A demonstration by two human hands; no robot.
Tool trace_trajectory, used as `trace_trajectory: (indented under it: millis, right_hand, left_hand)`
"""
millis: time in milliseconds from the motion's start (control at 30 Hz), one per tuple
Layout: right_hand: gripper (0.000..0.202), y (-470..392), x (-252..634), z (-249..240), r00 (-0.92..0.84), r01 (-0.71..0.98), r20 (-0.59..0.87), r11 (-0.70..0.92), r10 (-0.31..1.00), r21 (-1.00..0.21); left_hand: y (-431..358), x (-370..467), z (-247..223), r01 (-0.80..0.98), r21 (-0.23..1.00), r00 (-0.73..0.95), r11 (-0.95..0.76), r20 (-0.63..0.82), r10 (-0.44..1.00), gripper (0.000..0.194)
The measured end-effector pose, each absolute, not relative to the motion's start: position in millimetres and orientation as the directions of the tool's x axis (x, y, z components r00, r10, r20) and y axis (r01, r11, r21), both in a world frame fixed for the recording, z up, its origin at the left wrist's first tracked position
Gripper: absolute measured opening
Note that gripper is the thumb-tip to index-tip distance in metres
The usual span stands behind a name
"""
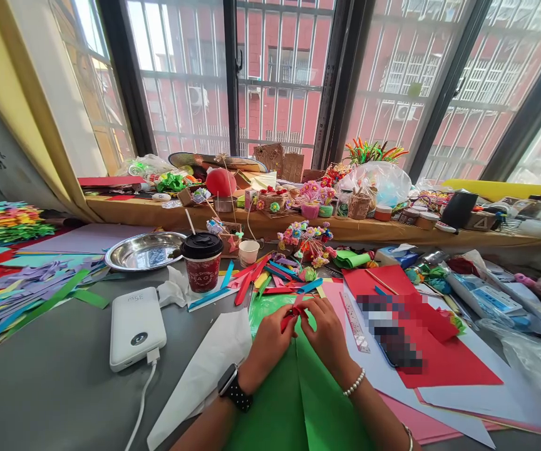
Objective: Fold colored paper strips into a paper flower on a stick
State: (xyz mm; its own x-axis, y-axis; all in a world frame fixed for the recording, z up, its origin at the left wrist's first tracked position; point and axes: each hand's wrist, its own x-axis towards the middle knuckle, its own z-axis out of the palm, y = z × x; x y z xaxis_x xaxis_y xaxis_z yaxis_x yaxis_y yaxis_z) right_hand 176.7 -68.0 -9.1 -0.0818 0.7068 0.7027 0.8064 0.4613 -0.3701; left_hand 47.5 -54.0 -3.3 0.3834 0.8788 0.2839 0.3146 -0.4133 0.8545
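Both hands meet over a large green sheet of paper (270, 407) at the table's front. Between them is a small folded piece of red paper (288, 319), partly covered by the fingers. My left hand (270, 338), with a watch on its wrist, pinches the red paper from the left. From the right, my right hand (324, 332) closes its thumb and fingertips on the paper's upper end. Beyond the hands lie loose strips of coloured paper (252, 279), red, blue, yellow and purple. A transparent ruler (355, 322) rests to the right of my right hand.
A white power bank (136, 329) with a cable lies on the left. Behind it stand a lidded cup (202, 266) and a steel plate (146, 250). Red sheets (458, 363) and a pixelated phone lie right. Craft flowers (305, 241) stand near the crowded window sill.
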Motion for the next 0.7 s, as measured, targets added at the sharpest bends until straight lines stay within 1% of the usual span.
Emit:
trace_trajectory:
  millis: [100,167,400,467,567,633,700]
  right_hand:
    - [0.020,-68,180,-6,-0.106,0.791,0.687,0.479,0.719,-0.380]
    - [0.020,-68,178,-7,-0.097,0.793,0.694,0.477,0.713,-0.379]
    - [0.017,-64,162,-16,0.012,0.839,0.745,0.398,0.667,-0.371]
    - [0.018,-63,161,-16,-0.003,0.850,0.744,0.394,0.668,-0.350]
    - [0.019,-65,166,-14,-0.063,0.828,0.737,0.448,0.673,-0.339]
    - [0.019,-67,173,-11,-0.075,0.800,0.735,0.481,0.674,-0.359]
    - [0.016,-68,180,-7,-0.069,0.780,0.735,0.496,0.674,-0.381]
  left_hand:
    - [-54,48,-6,0.353,0.815,0.392,-0.461,0.319,0.863,0.030]
    - [-53,48,-7,0.363,0.811,0.383,-0.458,0.318,0.867,0.030]
    - [-52,49,-11,0.307,0.881,0.320,-0.360,0.261,0.911,0.031]
    - [-52,49,-11,0.292,0.898,0.297,-0.329,0.242,0.924,0.031]
    - [-51,49,-10,0.283,0.903,0.279,-0.324,0.246,0.928,0.030]
    - [-49,49,-8,0.205,0.941,0.327,-0.268,0.192,0.925,0.033]
    - [-47,47,-3,0.077,0.993,0.422,-0.094,0.053,0.905,0.041]
